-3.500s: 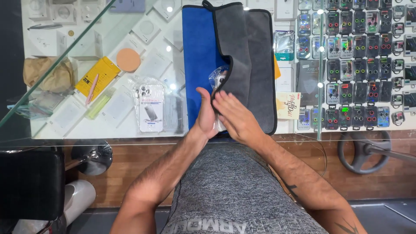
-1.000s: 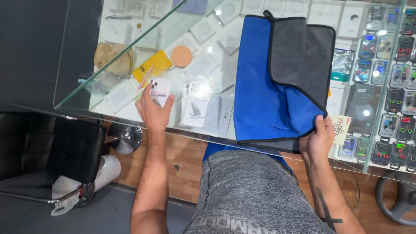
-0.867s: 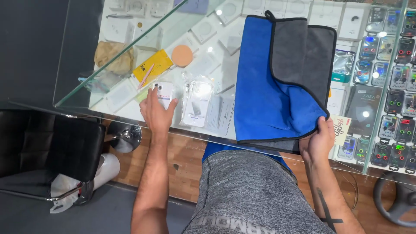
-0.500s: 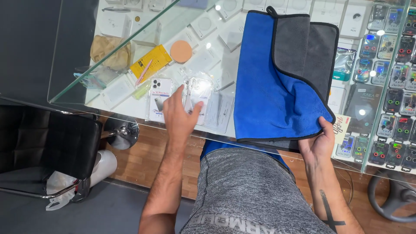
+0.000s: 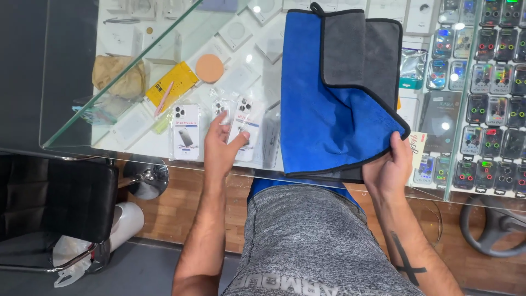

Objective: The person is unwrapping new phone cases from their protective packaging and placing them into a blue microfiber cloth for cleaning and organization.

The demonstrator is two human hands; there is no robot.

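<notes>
A blue and grey cloth [image 5: 334, 104] lies on the glass counter [image 5: 164, 49] with one corner folded over, showing its blue side. My right hand [image 5: 390, 167] pinches that folded corner near the counter's front edge. My left hand [image 5: 222, 145] rests on a clear phone case in a plastic packet [image 5: 245, 123], fingers spread over it. A second clear case packet [image 5: 220, 109] lies just beside it, and a third, white-backed packet [image 5: 186, 131] lies to the left.
A yellow box [image 5: 171, 83], a round tan pad [image 5: 209, 68] and a crumpled brown bag [image 5: 118, 74] sit at the left of the counter. Rows of packaged phone cases [image 5: 493, 93] fill the display at the right. A black chair [image 5: 55, 197] stands at lower left.
My left hand moved right from the counter's left part to the clear case packets. My right hand lifted the cloth's folded corner slightly; the view shifted a little.
</notes>
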